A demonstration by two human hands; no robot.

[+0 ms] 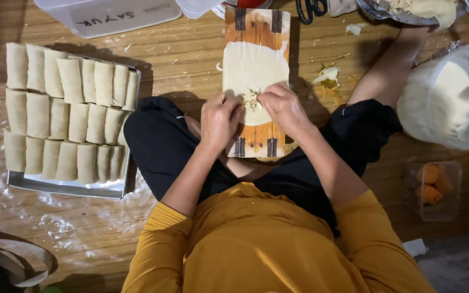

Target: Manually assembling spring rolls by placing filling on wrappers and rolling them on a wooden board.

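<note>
L hand and R hand sit close together on the near edge of a pale round wrapper, fingers curled down and pinching the dough around a small heap of shredded filling that shows between them. Both hands closed on the wrapper edge, knuckles up. Wrapper lies flat on a wooden board w/ dark metal brackets, resting across the person's lap; black trousers, mustard-yellow sleeves.

Left of the board: metal tray on the wood floor, packed w/ three rows of finished rolls, pale, side by side, touching. Beyond the tray, a clear plastic lid. Right of the board, scraps of filling on the floor, then a white bag w/ a stack of wrappers inside. Nearer, a small clear tub holding orange pieces. Scissors at the top edge.
</note>
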